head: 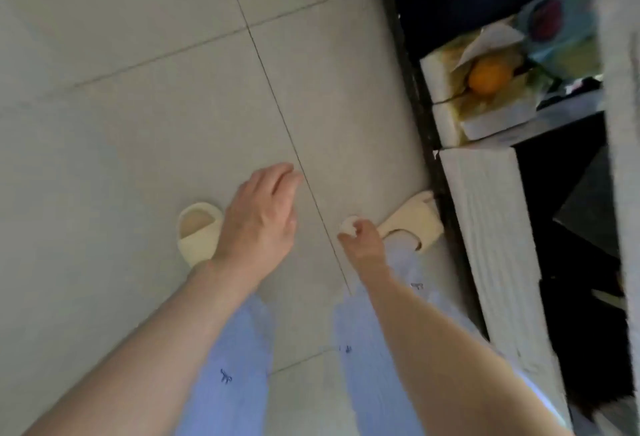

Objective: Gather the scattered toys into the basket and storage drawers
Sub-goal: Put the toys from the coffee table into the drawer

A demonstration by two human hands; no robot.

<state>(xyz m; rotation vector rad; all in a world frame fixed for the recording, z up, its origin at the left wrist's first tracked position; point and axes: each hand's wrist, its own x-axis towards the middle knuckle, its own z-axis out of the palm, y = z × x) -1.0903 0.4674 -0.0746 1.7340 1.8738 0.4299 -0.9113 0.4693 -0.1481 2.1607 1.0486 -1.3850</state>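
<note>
I look straight down at a grey tiled floor. My left hand point(263, 214) hangs over the floor with relaxed, straight fingers and holds nothing. My right hand point(360, 238) is curled round a small white object point(349, 224); only a rounded bit of it shows past the fingers, so I cannot tell what it is. At the right stands a white drawer unit point(491, 227). On a white shelf point(450, 89) above it lie an orange ball point(490, 74) and a colourful toy point(554, 23). No basket is in view.
My legs in light blue trousers point(235, 366) and two cream slippers, one point(199, 233) by my left hand and one point(415, 221) against the unit, stand on the floor. A dark gap point(571, 262) opens to the right of the drawer front.
</note>
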